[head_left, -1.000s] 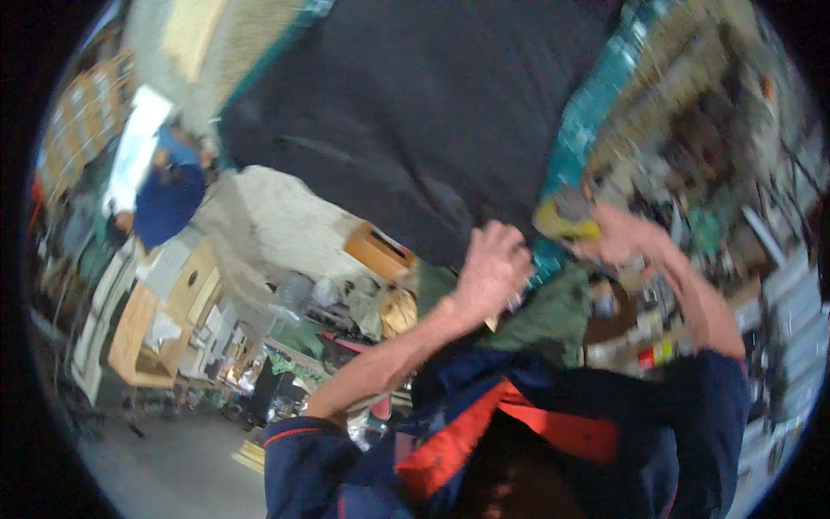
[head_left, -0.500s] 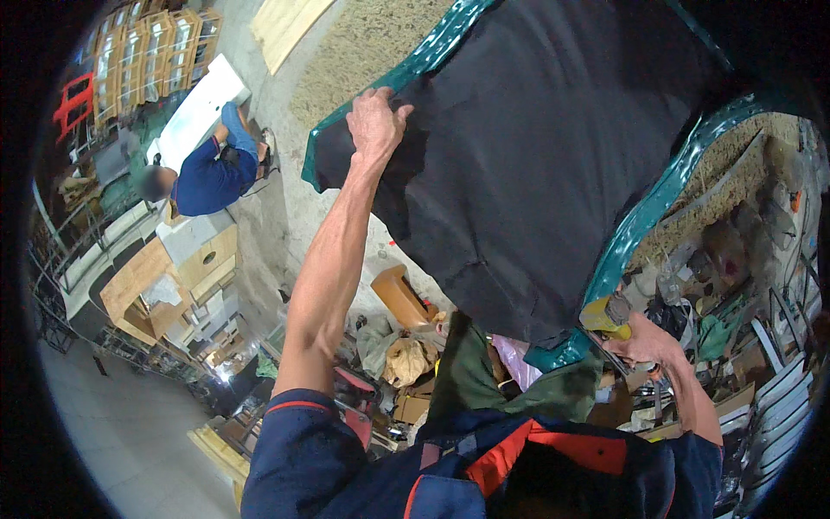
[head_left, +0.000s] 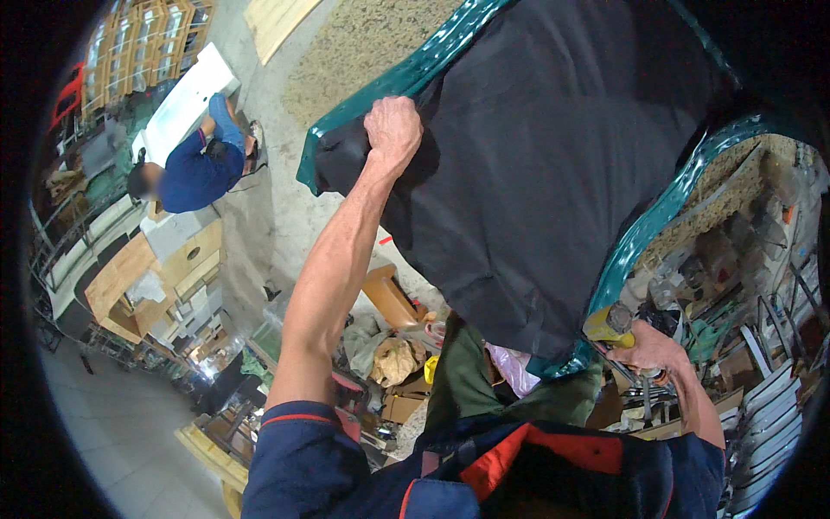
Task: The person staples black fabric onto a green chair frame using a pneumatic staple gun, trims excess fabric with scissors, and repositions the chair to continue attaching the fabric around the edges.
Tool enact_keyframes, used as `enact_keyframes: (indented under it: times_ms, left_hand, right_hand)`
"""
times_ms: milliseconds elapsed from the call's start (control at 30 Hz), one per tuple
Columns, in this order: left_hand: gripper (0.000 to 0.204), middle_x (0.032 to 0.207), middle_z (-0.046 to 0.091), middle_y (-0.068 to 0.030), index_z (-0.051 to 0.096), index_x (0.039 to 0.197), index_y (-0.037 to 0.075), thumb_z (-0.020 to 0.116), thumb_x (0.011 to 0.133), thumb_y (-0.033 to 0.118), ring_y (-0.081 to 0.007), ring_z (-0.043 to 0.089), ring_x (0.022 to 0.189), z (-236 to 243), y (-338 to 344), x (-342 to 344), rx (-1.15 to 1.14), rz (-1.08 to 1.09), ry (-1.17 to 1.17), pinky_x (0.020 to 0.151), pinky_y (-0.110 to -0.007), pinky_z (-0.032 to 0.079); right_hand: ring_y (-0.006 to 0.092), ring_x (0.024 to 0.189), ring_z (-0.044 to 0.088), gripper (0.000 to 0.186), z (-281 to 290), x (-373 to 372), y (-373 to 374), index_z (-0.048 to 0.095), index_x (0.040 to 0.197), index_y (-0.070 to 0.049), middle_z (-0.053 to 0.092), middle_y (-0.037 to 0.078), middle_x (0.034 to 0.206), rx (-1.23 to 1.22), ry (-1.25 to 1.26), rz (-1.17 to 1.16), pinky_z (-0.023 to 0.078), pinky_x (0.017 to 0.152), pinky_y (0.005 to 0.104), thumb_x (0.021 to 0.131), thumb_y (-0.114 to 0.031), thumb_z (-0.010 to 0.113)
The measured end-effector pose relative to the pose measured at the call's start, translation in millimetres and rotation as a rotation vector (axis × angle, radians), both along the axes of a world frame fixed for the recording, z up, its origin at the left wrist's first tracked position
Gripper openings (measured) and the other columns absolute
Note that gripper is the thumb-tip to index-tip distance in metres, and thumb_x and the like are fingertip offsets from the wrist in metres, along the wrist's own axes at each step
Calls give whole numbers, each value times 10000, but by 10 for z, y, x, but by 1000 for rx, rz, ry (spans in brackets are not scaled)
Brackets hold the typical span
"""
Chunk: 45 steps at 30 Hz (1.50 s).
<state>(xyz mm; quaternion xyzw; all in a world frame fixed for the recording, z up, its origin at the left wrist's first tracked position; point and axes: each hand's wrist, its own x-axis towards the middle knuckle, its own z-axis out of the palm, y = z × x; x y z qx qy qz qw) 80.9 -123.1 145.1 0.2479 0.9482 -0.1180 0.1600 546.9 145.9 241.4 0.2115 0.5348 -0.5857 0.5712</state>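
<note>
A large black cloth (head_left: 536, 173) is spread over a piece edged in shiny teal-green covering (head_left: 640, 229), which reaches across the upper right. My left hand (head_left: 393, 130) is closed on the cloth near its left edge, beside the green border; the cloth bunches under the fingers. My right hand (head_left: 644, 346) is wrapped around a yellow tool with a grey round end, which looks like a staple gun (head_left: 609, 324). That tool is beside the lower right corner of the cloth, close to the green edge. My fingertips on it are partly hidden.
A person (head_left: 199, 169) in a dark blue shirt bends over a white panel (head_left: 186, 104) at the left. Wooden frames (head_left: 143, 48) are stacked behind. Scraps, bags and a brown curved piece (head_left: 391, 296) lie below the cloth; grey slats (head_left: 768, 424) lie at the lower right.
My left hand has shifted slightly right and its fingers have closed on the cloth. My right hand and the yellow tool stay near the same corner. The view has shifted slightly.
</note>
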Motion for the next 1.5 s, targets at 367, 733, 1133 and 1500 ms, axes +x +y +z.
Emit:
enact_keyframes:
  times_ms: [367,733,1133,1500]
  left_hand:
    - [187,935,746,-246,786,887,-7,624,854,81,-438,740,906,31,22,-150,66,-44,26,764,-526,599]
    - [213,948,764,-217,796,902,4,619,884,121,-396,761,900,-44,120,-189,-34,-88,12,748,-492,609]
    - [187,953,761,-207,785,912,2,640,866,110,-389,760,903,-71,-9,-296,-141,-310,-122,744,-478,618]
    - [187,943,758,-219,782,919,9,683,829,139,-403,754,910,-91,32,-396,-174,-299,-173,758,-475,618]
  right_hand:
    - [124,485,555,278,49,-857,136,662,1068,-19,576,5,619,52,-212,-325,444,446,304,923,-239,750]
    - [52,548,440,281,-1300,-2947,-444,513,1181,65,414,-68,661,-766,-232,-1535,471,544,255,1039,-155,615]
    - [107,598,510,322,-2029,-3693,-1365,470,1182,141,487,18,727,-1131,-405,-1710,502,565,282,1006,-85,616]
    - [83,603,514,476,-2155,-3772,-1432,435,1308,163,477,-10,702,-1113,-529,-1754,505,556,256,1016,-140,658]
